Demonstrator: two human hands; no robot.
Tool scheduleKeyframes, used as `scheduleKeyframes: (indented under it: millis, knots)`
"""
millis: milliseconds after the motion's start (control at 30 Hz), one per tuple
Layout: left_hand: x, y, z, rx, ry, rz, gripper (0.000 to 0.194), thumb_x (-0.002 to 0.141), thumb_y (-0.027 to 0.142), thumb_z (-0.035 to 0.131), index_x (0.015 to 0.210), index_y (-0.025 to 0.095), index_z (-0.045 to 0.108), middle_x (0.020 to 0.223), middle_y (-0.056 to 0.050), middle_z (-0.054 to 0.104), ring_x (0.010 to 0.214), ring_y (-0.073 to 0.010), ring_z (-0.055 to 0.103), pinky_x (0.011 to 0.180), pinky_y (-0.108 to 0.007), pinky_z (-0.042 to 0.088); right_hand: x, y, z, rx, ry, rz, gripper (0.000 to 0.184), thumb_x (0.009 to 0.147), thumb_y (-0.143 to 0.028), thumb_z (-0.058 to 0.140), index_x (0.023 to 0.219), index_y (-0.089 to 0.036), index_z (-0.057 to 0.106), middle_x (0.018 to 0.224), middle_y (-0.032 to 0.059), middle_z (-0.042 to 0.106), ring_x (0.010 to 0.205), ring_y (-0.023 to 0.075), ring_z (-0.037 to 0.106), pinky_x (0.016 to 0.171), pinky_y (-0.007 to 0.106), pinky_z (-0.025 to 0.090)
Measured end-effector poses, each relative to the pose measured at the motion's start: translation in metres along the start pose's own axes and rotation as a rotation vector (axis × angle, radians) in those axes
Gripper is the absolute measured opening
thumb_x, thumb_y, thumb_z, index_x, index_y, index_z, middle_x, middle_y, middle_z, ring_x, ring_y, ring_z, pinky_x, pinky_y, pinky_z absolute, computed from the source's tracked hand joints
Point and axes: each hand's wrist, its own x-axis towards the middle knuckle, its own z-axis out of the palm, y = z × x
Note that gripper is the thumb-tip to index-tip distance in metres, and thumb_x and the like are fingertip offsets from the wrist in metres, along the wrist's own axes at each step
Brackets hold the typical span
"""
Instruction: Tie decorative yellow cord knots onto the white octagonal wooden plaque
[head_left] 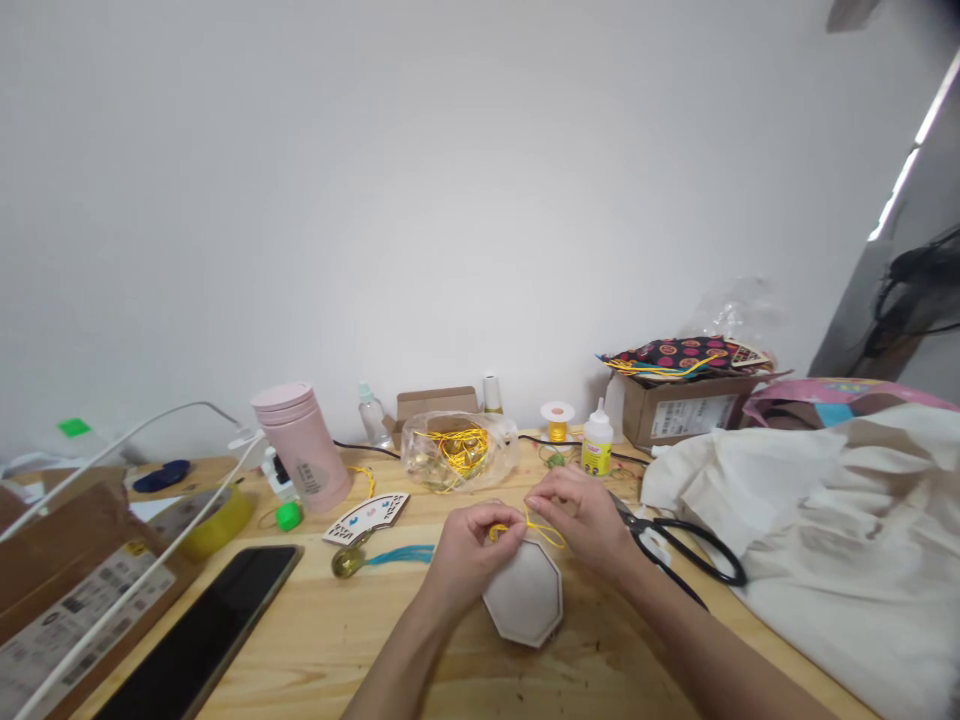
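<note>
Over the wooden table, my left hand (478, 548) is closed in a pinch on yellow cord (551, 535) at the top edge of a pale octagonal piece (525, 597). That piece has a dark rim line and hangs or stands just below my fingers; I cannot tell which. Close by on the right, my right hand (581, 515) pinches the same cord, with a small loop showing between the two hands. Black-handled scissors (694, 550) lie beside my right wrist, their blades partly hidden. Left of my left hand is a fan-shaped piece (367, 518) with a blue tassel (401, 554).
A pink tumbler (304, 450), a phone (202, 625) and a cardboard box (82, 600) stand or lie at left. Behind my hands are a bag of yellow cord (459, 450), a spool (557, 425) and a glue bottle (597, 442). White cloth (832, 540) covers the right.
</note>
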Motion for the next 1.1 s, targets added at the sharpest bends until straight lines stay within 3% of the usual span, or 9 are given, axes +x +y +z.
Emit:
scheduleKeyframes:
  millis: [233, 367, 500, 700, 833, 1100]
  knots:
    - [0.001, -0.005, 0.003, -0.219, 0.065, -0.106, 0.011, 0.064, 0.025, 0.059, 0.064, 0.014, 0.062, 0.058, 0.000, 0.059, 0.052, -0.0097, 0.048, 0.050, -0.019, 0.036, -0.002, -0.003, 0.016, 0.295, -0.017, 0.251, 0.014, 0.067, -0.023, 0.053, 0.059, -0.015, 0.060, 0.056, -0.0007, 0.055, 0.055, 0.0105, 0.048, 0.051, 0.021, 0.037]
    - [0.004, -0.009, 0.002, -0.174, 0.181, -0.090, 0.012, 0.061, 0.025, 0.060, 0.064, 0.012, 0.061, 0.060, -0.001, 0.061, 0.057, -0.0115, 0.051, 0.055, -0.021, 0.040, -0.008, -0.004, 0.027, 0.319, -0.006, 0.318, 0.019, 0.069, -0.027, 0.050, 0.062, -0.014, 0.062, 0.055, -0.0003, 0.057, 0.053, 0.0108, 0.048, 0.049, 0.020, 0.036]
    - [0.005, -0.013, 0.000, -0.043, 0.262, -0.051, 0.014, 0.063, 0.026, 0.058, 0.065, 0.013, 0.061, 0.062, -0.002, 0.063, 0.060, -0.0135, 0.054, 0.059, -0.023, 0.042, -0.013, -0.006, 0.027, 0.042, -0.024, 0.174, 0.023, 0.075, -0.029, 0.045, 0.066, -0.018, 0.063, 0.057, 0.0004, 0.056, 0.056, 0.0110, 0.047, 0.052, 0.021, 0.033]
    - [0.005, -0.015, 0.000, 0.141, 0.289, 0.008, 0.015, 0.063, 0.027, 0.056, 0.065, 0.014, 0.063, 0.066, -0.004, 0.065, 0.064, -0.0164, 0.057, 0.064, -0.026, 0.043, -0.010, -0.011, 0.013, -0.355, -0.091, -0.127, 0.025, 0.079, -0.023, 0.040, 0.062, -0.018, 0.057, 0.062, 0.0016, 0.053, 0.062, 0.0111, 0.044, 0.055, 0.022, 0.028]
    - [0.006, -0.016, 0.001, 0.160, 0.284, 0.006, 0.015, 0.064, 0.027, 0.055, 0.065, 0.014, 0.062, 0.066, -0.004, 0.065, 0.064, -0.0162, 0.057, 0.063, -0.026, 0.044, -0.007, -0.011, 0.011, -0.513, -0.118, -0.183, 0.018, 0.078, -0.022, 0.042, 0.067, -0.019, 0.057, 0.064, 0.0007, 0.054, 0.063, 0.0119, 0.043, 0.054, 0.024, 0.025]
    - [0.006, -0.013, 0.000, 0.267, 0.248, 0.036, 0.013, 0.066, 0.025, 0.053, 0.067, 0.015, 0.062, 0.068, -0.004, 0.065, 0.066, -0.0163, 0.057, 0.065, -0.027, 0.044, -0.008, -0.012, 0.011, -0.656, -0.055, -0.318, 0.010, 0.073, -0.020, 0.051, 0.063, -0.019, 0.055, 0.060, -0.0002, 0.052, 0.060, 0.0127, 0.038, 0.052, 0.026, 0.020]
